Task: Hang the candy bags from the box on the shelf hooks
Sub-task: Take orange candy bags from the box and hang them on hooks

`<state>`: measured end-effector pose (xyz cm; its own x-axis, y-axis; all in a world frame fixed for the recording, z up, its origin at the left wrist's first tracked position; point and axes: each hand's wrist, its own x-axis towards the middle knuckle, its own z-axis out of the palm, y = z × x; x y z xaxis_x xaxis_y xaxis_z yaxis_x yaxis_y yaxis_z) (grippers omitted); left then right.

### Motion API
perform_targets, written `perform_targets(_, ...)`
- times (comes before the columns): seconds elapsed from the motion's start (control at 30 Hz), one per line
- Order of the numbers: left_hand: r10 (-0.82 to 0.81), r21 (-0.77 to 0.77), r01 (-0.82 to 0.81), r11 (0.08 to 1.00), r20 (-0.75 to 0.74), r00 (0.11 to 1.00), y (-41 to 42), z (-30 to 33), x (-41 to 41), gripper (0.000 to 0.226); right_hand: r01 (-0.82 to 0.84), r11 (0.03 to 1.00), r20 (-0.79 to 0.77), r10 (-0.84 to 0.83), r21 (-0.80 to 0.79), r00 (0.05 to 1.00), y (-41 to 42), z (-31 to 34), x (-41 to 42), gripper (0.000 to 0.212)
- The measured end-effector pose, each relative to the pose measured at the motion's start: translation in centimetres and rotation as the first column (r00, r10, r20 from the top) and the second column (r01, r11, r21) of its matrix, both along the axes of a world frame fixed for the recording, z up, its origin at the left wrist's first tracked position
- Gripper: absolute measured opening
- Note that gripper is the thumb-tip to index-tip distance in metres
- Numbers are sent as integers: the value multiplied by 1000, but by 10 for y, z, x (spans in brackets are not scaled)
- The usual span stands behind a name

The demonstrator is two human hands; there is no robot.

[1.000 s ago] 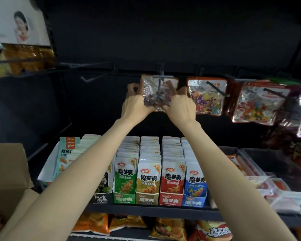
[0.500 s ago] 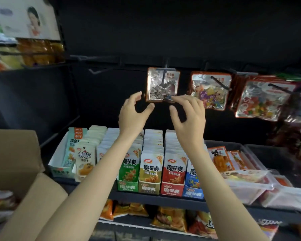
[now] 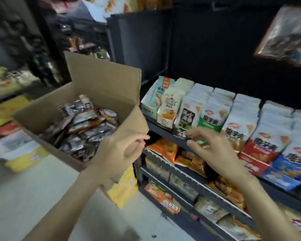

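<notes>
An open cardboard box [image 3: 101,82] stands at the left, holding several dark candy bags [image 3: 83,126] in a heap. One candy bag [image 3: 285,35] hangs at the top right, blurred; its hook is not visible. My left hand [image 3: 118,153] hovers over the box's near right flap, fingers loosely curled and holding nothing. In front of the shelf edge my right hand [image 3: 210,150] is held out with relaxed fingers, also holding nothing.
A black shelf [image 3: 163,131] at the right carries rows of white, green, red and blue snack packs [image 3: 241,122]. Orange snack bags [image 3: 165,150] fill the lower shelves. A yellow carton [image 3: 123,188] sits under the box, and a grey floor [image 3: 33,192] lies below.
Both hands let go of the hung bag and dropped down. The view swung down and left, bringing the box of candy bags into sight.
</notes>
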<state>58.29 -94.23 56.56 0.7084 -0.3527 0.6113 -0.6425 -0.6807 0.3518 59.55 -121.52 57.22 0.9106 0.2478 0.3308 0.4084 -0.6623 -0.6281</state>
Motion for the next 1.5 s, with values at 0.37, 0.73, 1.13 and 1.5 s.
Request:
perform_targets(0.37, 329, 112, -311, 944, -213, 920, 207, 14, 16, 23, -373, 926, -24, 372, -63, 928, 183, -2, 81, 16)
perform_targets(0.73, 409, 632, -111, 767, -348, 844, 272, -35, 193, 72, -475, 683, -331, 343, -554, 879, 309, -46, 197, 59)
perform_targets(1.13, 434, 812, 18, 584, -331, 838, 276, -70, 227, 71, -598, 486, -501, 329, -637, 801, 319, -70, 207, 66)
perform_targets(1.5, 419, 906, -84, 415, -108, 902, 251, -83, 225, 64, -610, 498, -524, 320, -616, 790, 319, -68, 206, 56)
